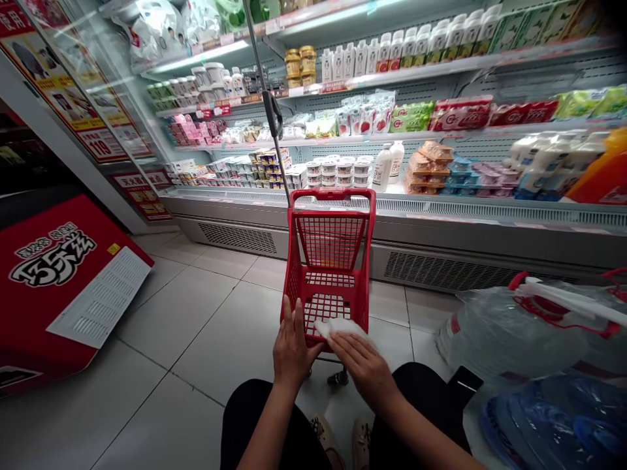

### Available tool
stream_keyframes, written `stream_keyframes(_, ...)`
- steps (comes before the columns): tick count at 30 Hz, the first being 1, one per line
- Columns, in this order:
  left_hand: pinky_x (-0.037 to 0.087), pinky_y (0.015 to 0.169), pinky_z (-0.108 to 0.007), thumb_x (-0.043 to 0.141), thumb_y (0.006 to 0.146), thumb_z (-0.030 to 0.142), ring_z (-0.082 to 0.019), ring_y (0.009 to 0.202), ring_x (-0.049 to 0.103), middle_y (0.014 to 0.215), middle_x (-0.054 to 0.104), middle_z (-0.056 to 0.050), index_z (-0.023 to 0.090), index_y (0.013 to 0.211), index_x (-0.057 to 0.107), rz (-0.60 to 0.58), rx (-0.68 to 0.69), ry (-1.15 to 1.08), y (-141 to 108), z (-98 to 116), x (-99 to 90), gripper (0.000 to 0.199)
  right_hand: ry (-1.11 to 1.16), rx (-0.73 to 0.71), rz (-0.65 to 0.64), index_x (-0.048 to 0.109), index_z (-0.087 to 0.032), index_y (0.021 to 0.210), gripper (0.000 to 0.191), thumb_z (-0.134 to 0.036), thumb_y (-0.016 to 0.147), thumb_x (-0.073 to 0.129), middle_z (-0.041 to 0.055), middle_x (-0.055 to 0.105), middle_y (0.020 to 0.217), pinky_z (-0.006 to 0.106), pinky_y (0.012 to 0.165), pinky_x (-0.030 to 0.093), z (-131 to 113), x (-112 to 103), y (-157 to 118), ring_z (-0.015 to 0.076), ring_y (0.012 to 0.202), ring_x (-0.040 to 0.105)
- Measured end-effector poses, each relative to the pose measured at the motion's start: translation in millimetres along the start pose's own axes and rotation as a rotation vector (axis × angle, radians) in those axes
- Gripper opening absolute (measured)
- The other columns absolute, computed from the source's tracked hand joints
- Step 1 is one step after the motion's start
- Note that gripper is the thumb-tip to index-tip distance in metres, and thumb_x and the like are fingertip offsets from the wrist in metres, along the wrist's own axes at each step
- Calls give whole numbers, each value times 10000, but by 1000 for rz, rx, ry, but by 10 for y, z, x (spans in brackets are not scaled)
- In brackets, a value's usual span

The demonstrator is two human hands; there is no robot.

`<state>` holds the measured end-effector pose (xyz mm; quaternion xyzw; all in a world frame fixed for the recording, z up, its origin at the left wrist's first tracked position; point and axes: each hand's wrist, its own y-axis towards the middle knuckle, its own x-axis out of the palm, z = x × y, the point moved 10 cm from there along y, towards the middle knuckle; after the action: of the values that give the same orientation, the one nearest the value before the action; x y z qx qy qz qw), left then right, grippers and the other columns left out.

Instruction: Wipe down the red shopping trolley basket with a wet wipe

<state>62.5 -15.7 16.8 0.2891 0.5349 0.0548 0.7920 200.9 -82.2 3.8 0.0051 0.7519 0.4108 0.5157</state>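
A small red plastic shopping cart (334, 277) stands right in front of my knees, its grid floor and back panel facing me. My right hand (360, 362) presses a white cloth (345, 326) against the cart's near rim, the fingers lying over it. At the near left corner, my left hand (292, 346) touches the rim with its thumb stretched toward the middle and its fingers pointing up, spread apart. Part of the cloth lies hidden beneath my right hand.
A refrigerated display (328, 140) full of dairy goods runs along the back. The red freezer (63, 281) is at left. Large water bottles (519, 333) stand at right, near a black phone (464, 386). A thin pole (264, 78) rises behind the cart.
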Motion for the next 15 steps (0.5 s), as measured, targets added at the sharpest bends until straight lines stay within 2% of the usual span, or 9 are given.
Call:
stream_keyframes(2, 544, 1041, -422, 580, 973, 284, -325, 1453, 470, 1730, 69, -175, 248, 1661, -7, 22, -17, 12, 11, 29, 7, 905, 32, -29, 40, 383, -185, 1591, 579, -65, 1024, 391, 76, 581, 1493, 411, 1144, 510, -192, 145, 220, 221, 1352, 583)
stream_keyframes(4, 565, 1001, -397, 468, 997, 184, -299, 1459, 466, 1734, 50, -154, 264, 1659, -33, 33, -40, 18, 20, 4, 7, 834, 57, -68, 67, 447, -154, 1551, 545, -59, 1017, 394, 91, 618, 1456, 411, 1130, 520, -324, 247, 385, 220, 1324, 606)
stream_keyframes(6, 587, 950, -385, 473, 997, 199, -303, 1463, 459, 1736, 26, -148, 264, 1657, -44, 25, -39, 3, 28, -54, 6, 841, 65, -92, 66, 479, -152, 1527, 536, -43, 1009, 396, 92, 632, 1441, 413, 1125, 521, -350, 278, 435, 212, 1306, 618)
stream_keyframes(9, 594, 934, -401, 635, 945, 395, -337, 1475, 436, 1735, 38, -157, 251, 1657, -31, -26, -3, -47, 33, -189, 20, 985, 52, -112, 29, 470, -160, 1532, 534, -40, 1014, 419, 83, 630, 1447, 394, 1127, 520, -218, 188, 298, 191, 1297, 622)
stream_keyframes(11, 568, 995, -429, 719, 873, 525, -350, 1493, 406, 1730, 103, -164, 240, 1657, -29, -60, 21, -67, 38, -305, 27, 1120, 42, -132, 3, 439, -165, 1551, 543, -44, 1021, 439, 81, 632, 1444, 383, 1149, 501, -61, 63, 148, 176, 1303, 618)
stream_keyframes(15, 429, 1173, -473, 720, 858, 586, -322, 1533, 339, 1712, 213, -148, 234, 1660, -7, -113, 89, -27, 83, -491, 30, 1139, 52, -270, -71, 404, -229, 1573, 557, -66, 1042, 451, 43, 624, 1456, 409, 1223, 418, 254, -125, -16, 160, 1377, 552)
